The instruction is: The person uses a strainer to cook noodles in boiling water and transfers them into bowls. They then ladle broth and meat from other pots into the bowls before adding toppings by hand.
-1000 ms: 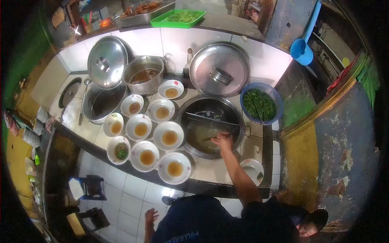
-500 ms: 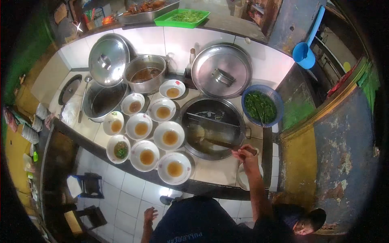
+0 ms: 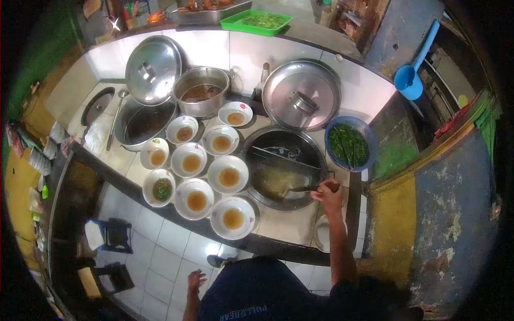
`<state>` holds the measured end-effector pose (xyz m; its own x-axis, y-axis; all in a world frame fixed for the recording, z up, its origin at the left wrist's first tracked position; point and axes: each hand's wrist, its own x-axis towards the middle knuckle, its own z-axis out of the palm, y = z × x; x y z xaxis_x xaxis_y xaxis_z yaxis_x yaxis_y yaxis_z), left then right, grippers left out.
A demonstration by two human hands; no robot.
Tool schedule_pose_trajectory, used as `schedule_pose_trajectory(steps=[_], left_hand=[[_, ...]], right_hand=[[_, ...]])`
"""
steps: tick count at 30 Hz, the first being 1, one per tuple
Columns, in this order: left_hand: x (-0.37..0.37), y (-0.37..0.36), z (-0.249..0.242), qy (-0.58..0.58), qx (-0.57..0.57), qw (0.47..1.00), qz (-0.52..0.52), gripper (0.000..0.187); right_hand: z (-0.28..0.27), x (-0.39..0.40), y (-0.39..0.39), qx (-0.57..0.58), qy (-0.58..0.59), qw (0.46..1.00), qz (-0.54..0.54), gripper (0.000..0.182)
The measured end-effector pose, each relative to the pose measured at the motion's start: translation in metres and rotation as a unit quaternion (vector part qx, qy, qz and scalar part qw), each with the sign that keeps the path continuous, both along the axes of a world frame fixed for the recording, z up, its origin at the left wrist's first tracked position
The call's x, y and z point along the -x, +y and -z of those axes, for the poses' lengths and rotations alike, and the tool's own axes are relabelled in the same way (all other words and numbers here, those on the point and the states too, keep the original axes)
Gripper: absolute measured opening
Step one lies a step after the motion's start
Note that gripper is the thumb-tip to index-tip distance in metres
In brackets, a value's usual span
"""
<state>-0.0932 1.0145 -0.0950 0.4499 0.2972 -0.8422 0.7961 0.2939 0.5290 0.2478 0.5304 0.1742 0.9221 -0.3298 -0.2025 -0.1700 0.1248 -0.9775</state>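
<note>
Your right hand (image 3: 327, 196) is closed around the handle of a tool (image 3: 305, 189), fingers bent over it near the right end of the bench (image 3: 278, 227). The tool slopes left over the rim of the divided pot (image 3: 286, 206), its far end in the cloudy liquid of the near compartment; the far one looks darker. Your left hand (image 3: 196, 280) is off the near edge, over the floor, its fingers parted and loosely bent, with nothing visible in it.

Left of the divided pot, nine bowls (image 3: 217, 183) sit close together, reaching the near edge. They hold brownish liquid, and the one nearest the left end of the group also has chopped greens. A white bowl (image 3: 322, 234) sits at the near right corner, partly under your right forearm. Toward the far right corner is a blue basket (image 3: 373, 145) of leafy greens. Behind the divided pot, a large lid (image 3: 278, 99) leans on the wall. A steel pot (image 3: 201, 109) stands by the far edge, beyond the bowls.
</note>
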Motion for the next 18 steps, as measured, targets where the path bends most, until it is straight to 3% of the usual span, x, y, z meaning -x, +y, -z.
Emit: schedule_pose_trajectory(steps=[5, 12, 15, 16, 18], left_hand=[[0.008, -0.001, 0.001, 0.022, 0.004, 1.0, 0.005, 0.042], [-0.007, -0.003, -0.001, 0.011, -0.019, 0.999, 0.03, 0.043], [-0.015, -0.003, -0.006, 0.001, -0.012, 0.999, 0.036, 0.044], [-0.016, -0.002, -0.003, -0.001, -0.014, 0.999, 0.037, 0.044], [-0.02, -0.002, -0.002, -0.005, -0.016, 0.999, 0.04, 0.043]], right_hand=[[-0.009, 0.02, 0.038, 0.058, -0.077, 0.992, -0.087, 0.006], [-0.04, 0.045, 0.041, 0.026, -0.084, 0.995, -0.054, 0.007], [-0.045, 0.059, 0.045, 0.173, -0.142, 0.961, -0.162, 0.005], [-0.056, 0.063, 0.042, 0.324, -0.178, 0.893, -0.255, 0.004], [-0.079, 0.066, 0.046, 0.426, -0.194, 0.822, -0.325, 0.007]])
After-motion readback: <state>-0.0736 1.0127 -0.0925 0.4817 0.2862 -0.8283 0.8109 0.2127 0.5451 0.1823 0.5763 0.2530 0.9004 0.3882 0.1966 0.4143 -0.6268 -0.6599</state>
